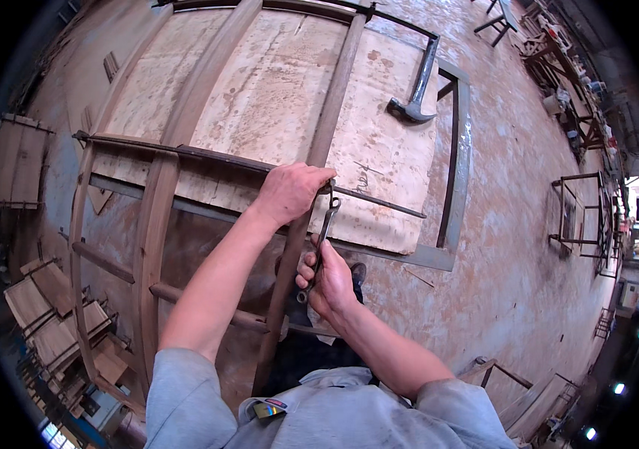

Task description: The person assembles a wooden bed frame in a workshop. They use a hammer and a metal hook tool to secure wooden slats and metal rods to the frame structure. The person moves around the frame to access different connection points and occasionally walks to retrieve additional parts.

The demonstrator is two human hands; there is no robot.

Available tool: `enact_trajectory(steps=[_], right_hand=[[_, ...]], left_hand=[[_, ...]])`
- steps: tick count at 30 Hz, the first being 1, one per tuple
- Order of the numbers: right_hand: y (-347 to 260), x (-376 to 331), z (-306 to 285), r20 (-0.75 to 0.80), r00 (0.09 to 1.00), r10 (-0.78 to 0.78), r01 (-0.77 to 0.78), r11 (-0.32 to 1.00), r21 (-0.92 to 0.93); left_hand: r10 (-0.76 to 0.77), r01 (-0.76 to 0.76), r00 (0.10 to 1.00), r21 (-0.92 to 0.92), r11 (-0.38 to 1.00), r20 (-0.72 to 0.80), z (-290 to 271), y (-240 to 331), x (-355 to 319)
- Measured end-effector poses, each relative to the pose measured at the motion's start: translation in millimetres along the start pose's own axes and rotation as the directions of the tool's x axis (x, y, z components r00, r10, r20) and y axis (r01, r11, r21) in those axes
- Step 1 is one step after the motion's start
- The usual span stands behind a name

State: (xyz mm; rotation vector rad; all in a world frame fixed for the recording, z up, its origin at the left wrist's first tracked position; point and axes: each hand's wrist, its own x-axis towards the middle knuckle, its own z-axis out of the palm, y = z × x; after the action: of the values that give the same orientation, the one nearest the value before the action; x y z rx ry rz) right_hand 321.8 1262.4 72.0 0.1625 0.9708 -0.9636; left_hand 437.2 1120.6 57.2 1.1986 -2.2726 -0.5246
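Observation:
My right hand (330, 283) is closed around a metal wrench (327, 226), its ring end raised beside a wooden rail of the frame. The wrench's head is at a small metal fitting (332, 193) near the rail; whether it sits on a nut is too small to tell. My left hand (293, 193) is closed over a long dark metal clamp bar (218, 158) where it crosses the rail. The bar lies across a brown wooden frame (156, 213) of several rails, and its thin end sticks out to the right. My left fingertips are partly hidden.
Under the frame lies a pale plywood board (263, 82) on a grey-green base frame (460, 157). A claw hammer (411, 111) rests at the board's right side. Stacked wooden panels (53, 299) stand at left, a dark stand (581, 213) at right, and a bench (495, 22) far off.

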Motion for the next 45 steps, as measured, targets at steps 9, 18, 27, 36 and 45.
enact_trajectory(steps=[9,18,27,36,45], right_hand=[[18.0,-5.7,32.8,0.020,0.994,-0.104,0.106,0.992,-0.064],[-11.9,-24.5,43.2,-0.054,0.990,-0.130,0.110,0.955,-0.277],[-23.9,-17.2,37.8,-0.072,0.954,-0.292,0.190,0.768,-0.611],[26.2,32.0,57.8,-0.092,0.966,-0.241,0.228,0.965,-0.132],[24.1,43.8,53.3,-0.134,0.949,-0.286,0.220,0.903,-0.368]], left_hand=[[-0.061,0.058,0.996,0.033,0.998,0.068,-16.8,-9.8,-2.7],[0.024,-0.021,1.000,0.265,0.964,-0.011,-32.3,-67.8,-34.1],[0.009,0.004,0.998,0.222,0.975,-0.055,-28.2,-67.7,-34.6],[0.068,-0.058,0.997,0.234,0.970,-0.035,-27.2,-74.9,-34.3],[0.148,-0.150,0.989,0.196,0.969,0.027,-29.3,-87.9,-31.2]])
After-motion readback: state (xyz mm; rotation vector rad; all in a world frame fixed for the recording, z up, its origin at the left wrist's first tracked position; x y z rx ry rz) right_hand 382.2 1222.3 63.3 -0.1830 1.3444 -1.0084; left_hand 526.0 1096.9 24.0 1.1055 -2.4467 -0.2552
